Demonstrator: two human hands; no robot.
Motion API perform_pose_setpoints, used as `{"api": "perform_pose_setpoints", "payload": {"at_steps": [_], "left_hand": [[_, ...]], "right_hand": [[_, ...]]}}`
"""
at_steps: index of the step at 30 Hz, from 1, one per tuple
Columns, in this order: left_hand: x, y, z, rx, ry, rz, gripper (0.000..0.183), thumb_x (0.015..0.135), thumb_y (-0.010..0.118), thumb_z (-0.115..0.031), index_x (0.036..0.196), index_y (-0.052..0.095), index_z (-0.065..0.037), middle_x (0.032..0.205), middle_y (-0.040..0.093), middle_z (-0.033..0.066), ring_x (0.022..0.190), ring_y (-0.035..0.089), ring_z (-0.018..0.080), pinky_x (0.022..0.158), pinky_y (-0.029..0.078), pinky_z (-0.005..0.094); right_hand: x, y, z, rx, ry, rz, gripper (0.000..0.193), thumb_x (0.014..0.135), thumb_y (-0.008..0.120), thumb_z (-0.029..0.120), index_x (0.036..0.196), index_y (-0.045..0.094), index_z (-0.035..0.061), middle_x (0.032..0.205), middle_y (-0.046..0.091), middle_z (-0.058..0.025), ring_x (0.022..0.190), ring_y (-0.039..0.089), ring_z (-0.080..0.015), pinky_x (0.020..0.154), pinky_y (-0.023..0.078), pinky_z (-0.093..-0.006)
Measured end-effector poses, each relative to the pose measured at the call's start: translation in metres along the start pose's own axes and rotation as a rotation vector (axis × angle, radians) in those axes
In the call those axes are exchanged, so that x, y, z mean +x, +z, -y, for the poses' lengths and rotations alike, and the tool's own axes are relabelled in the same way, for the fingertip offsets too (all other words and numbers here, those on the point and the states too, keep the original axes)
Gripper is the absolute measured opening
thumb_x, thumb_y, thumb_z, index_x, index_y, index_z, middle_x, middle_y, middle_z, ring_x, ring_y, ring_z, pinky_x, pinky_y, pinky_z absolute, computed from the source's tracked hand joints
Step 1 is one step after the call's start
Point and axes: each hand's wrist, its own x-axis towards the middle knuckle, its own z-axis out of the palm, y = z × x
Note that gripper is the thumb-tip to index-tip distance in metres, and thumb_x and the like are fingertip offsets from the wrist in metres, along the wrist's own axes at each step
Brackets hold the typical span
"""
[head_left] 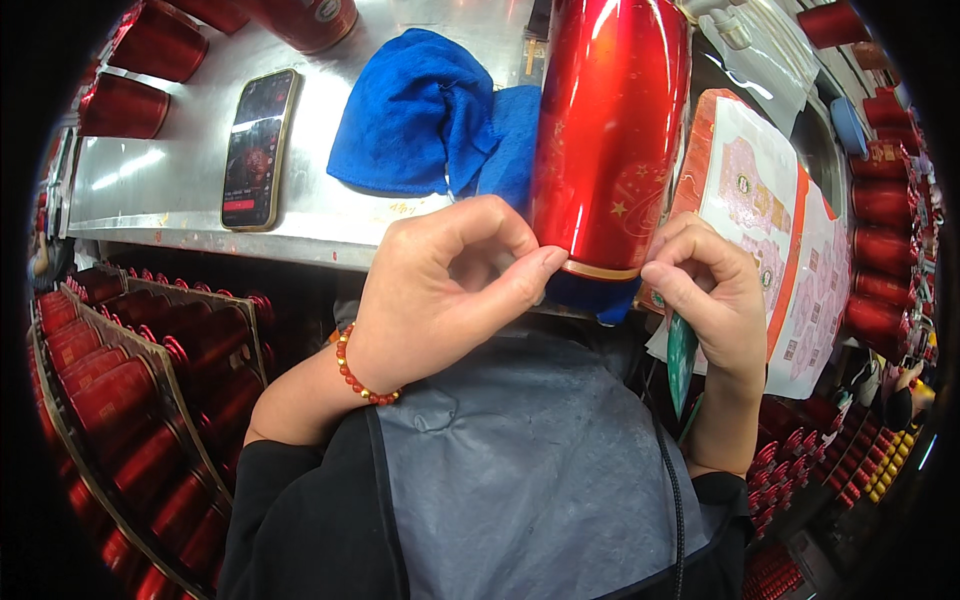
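A glossy red metal cylinder (610,130) with gold star prints lies in front of me, its gold-rimmed end toward my body. At the left of that rim, my left hand (440,265) pinches thumb and forefinger together; anything between them is too small to make out. My right hand (708,290) is closed at the rim's right side, fingertips bent in. From its grip a green marbled, tapered tool (682,362) points downward. Blue cloth lies beneath the cylinder, and a bunched blue cloth (410,115) sits to its left.
A phone (260,150) lies on the metal table (190,200) at left. Printed decal sheets (750,185) are right of the cylinder. Racks of red cylinders (110,400) stand below left, with more red cylinders (882,250) stacked at far right. A grey apron (540,440) covers my front.
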Motion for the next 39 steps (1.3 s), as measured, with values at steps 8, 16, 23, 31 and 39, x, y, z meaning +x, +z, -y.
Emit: {"api": "perform_pose_setpoints", "payload": {"at_steps": [8, 16, 23, 31, 39], "left_hand": [[-0.005, -0.003, 0.008, -0.017, 0.002, -0.053, 0.012, 0.094, 0.074, -0.009, 0.086, 0.067, -0.002, 0.068, 0.064, -0.0038, 0.053, 0.049, -0.0036, 0.048, 0.034, 0.0162], [-0.001, -0.010, 0.012, 0.487, 0.329, -0.178, 0.060, 0.087, 0.079, -0.029, 0.138, 0.057, -0.007, 0.138, 0.056, 0.0126, 0.122, 0.047, 0.0278, 0.109, 0.028, 0.0399], [0.002, 0.011, 0.037, 0.264, 0.255, -0.101, 0.069, 0.095, 0.073, -0.032, 0.151, 0.046, -0.004, 0.148, 0.046, 0.0171, 0.136, 0.039, 0.0330, 0.116, 0.025, 0.0427], [0.004, 0.012, 0.041, 0.178, 0.265, -0.083, 0.069, 0.095, 0.073, -0.031, 0.152, 0.045, -0.004, 0.149, 0.045, 0.0168, 0.137, 0.039, 0.0325, 0.117, 0.026, 0.0421], [-0.009, -0.002, 0.016, 0.655, 0.676, -0.216, 0.043, 0.090, 0.075, -0.030, 0.127, 0.071, -0.008, 0.125, 0.068, 0.0124, 0.117, 0.057, 0.0276, 0.106, 0.042, 0.0398]], "right_hand": [[0.002, -0.001, -0.002, 0.027, 0.032, 0.012, 0.007, 0.092, 0.071, -0.001, 0.087, 0.066, -0.0021, 0.094, 0.061, -0.0032, 0.076, 0.057, -0.0054, 0.066, 0.045, -0.0205], [0.002, 0.000, -0.001, 0.069, 0.084, -0.003, 0.008, 0.091, 0.071, -0.001, 0.086, 0.064, -0.0017, 0.093, 0.060, -0.0030, 0.074, 0.056, -0.0055, 0.064, 0.044, -0.0203], [0.002, 0.001, -0.001, 0.046, 0.071, -0.001, 0.009, 0.091, 0.071, -0.001, 0.086, 0.064, -0.0007, 0.093, 0.060, -0.0032, 0.076, 0.056, -0.0057, 0.064, 0.043, -0.0203], [0.002, 0.000, -0.004, 0.076, 0.090, 0.000, 0.010, 0.091, 0.072, 0.000, 0.087, 0.064, -0.0004, 0.094, 0.059, -0.0031, 0.076, 0.056, -0.0061, 0.064, 0.044, -0.0205], [0.002, -0.003, -0.008, 0.068, 0.087, 0.005, 0.010, 0.091, 0.073, 0.001, 0.087, 0.064, -0.0003, 0.094, 0.059, -0.0031, 0.075, 0.056, -0.0061, 0.064, 0.044, -0.0205]]}}
